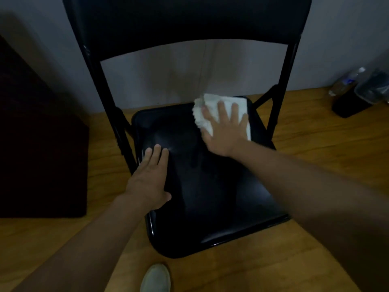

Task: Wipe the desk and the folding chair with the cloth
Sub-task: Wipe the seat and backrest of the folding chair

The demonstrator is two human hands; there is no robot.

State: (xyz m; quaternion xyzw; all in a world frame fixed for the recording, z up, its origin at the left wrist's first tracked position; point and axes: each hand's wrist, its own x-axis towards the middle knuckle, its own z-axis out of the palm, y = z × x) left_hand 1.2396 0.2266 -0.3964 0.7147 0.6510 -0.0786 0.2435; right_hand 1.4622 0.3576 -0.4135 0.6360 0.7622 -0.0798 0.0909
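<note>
The right hand point(225, 131) lies flat with its fingers spread, palm pressed down on a white cloth point(219, 110) rather than gripping it. The cloth is bunched at its left edge and sits at the far right corner of the seat point(210, 192) of a black folding chair point(189, 20). The left hand point(150, 178) is also open and flat, fingers together, resting bare on the seat's near left edge with nothing in it; the two hands are well apart.

The seat is glossy and dark, with faint pale streaks across its middle. The chair's padded backrest fills the top of the view, its tube frame running down both sides to the wooden floor point(315, 144). Behind stands a grey wall point(179, 70). A dark piece of furniture point(37, 144) sits to the left; whether it is the desk cannot be told. At far right, a clear plastic bottle point(345, 83) lies beside a dark bin point(357, 98). A light shoe point(155, 279) shows at the bottom edge.
</note>
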